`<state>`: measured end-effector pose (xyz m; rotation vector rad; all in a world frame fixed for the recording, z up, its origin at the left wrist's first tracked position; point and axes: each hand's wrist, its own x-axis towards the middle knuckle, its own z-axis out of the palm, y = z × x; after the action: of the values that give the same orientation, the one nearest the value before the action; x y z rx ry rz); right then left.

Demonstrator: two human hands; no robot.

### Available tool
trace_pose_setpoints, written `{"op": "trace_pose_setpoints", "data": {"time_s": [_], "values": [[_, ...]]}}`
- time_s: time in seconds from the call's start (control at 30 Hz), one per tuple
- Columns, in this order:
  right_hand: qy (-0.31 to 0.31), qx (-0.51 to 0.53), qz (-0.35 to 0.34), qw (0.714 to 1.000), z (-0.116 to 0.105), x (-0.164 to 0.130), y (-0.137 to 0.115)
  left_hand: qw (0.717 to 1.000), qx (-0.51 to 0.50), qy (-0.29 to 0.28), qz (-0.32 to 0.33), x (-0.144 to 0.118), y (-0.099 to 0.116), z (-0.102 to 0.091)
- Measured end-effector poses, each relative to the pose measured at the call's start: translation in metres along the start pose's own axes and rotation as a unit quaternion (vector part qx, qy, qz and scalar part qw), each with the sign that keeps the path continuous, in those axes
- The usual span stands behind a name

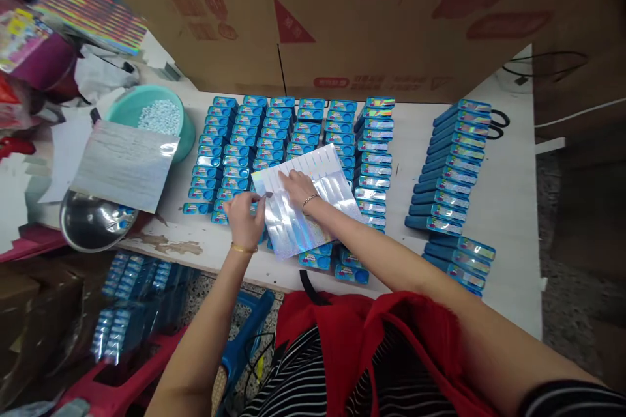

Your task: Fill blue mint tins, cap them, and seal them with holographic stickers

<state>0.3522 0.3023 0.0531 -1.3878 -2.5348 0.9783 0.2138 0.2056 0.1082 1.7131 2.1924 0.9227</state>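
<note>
- Left hand (pixel 244 216) closed in a pinch on the near-left edge of the holographic sticker sheet (pixel 307 203); gold bangle at the wrist.
- Right hand (pixel 296 186) laid flat on the same sheet, fingers spread narrowly and pressing its upper middle; thin bracelet at the wrist; nothing gripped.
- Sticker sheet resting tilted on top of the blue boxes (pixel 274 137), at the centre of the counter (pixel 508 208); several boxes of the near rows covered by it.
- Blue boxes set in tight overlapping columns across the counter, from the left of centre to the middle; a separate slanted column of blue boxes (pixel 452 169) well apart to the right, ending near the front edge.
- Large cardboard carton (pixel 342 13) standing along the far edge, closing off the back of the counter just behind the rows.
- Black scissors (pixel 499 124) partly hidden behind the top of the right column.
- Teal basin (pixel 122 111) of small pale pieces at the left; second holographic sheet (pixel 124 166) lying over its near rim and over a metal bowl (pixel 90 225).
- More blue boxes in a clear bag (pixel 132 300) below the counter edge at the left, on a red stool (pixel 112 384).
</note>
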Motion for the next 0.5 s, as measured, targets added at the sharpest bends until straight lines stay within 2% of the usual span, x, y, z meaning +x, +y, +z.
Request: {"op": "trace_pose_setpoints", "data": {"time_s": [0.07, 0.1, 0.17, 0.23, 0.33, 0.4, 0.5], "values": [[0.053, 0.147, 0.01, 0.988, -0.005, -0.019, 0.002, 0.983, -0.141, 0.07, -0.097, -0.021, 0.022, -0.013], [0.079, 0.233, 0.019, 0.969, -0.006, -0.034, 0.002, 0.961, -0.216, 0.091, -0.146, -0.031, 0.033, -0.016], [0.104, 0.385, 0.044, 0.916, -0.007, -0.074, 0.004, 0.906, -0.342, 0.097, -0.228, -0.051, 0.053, -0.015], [0.095, 0.476, 0.077, 0.871, -0.004, -0.121, 0.006, 0.861, -0.421, 0.065, -0.28, -0.07, 0.073, -0.004], [0.093, 0.525, 0.132, 0.835, 0.002, -0.189, 0.015, 0.82, -0.469, -0.009, -0.328, -0.103, 0.099, 0.02], [0.11, 0.545, 0.168, 0.814, 0.003, -0.225, 0.027, 0.808, -0.471, -0.053, -0.35, -0.126, 0.112, 0.037], [0.159, 0.548, 0.211, 0.793, -0.001, -0.266, 0.052, 0.805, -0.464, -0.107, -0.354, -0.154, 0.125, 0.061]]}}
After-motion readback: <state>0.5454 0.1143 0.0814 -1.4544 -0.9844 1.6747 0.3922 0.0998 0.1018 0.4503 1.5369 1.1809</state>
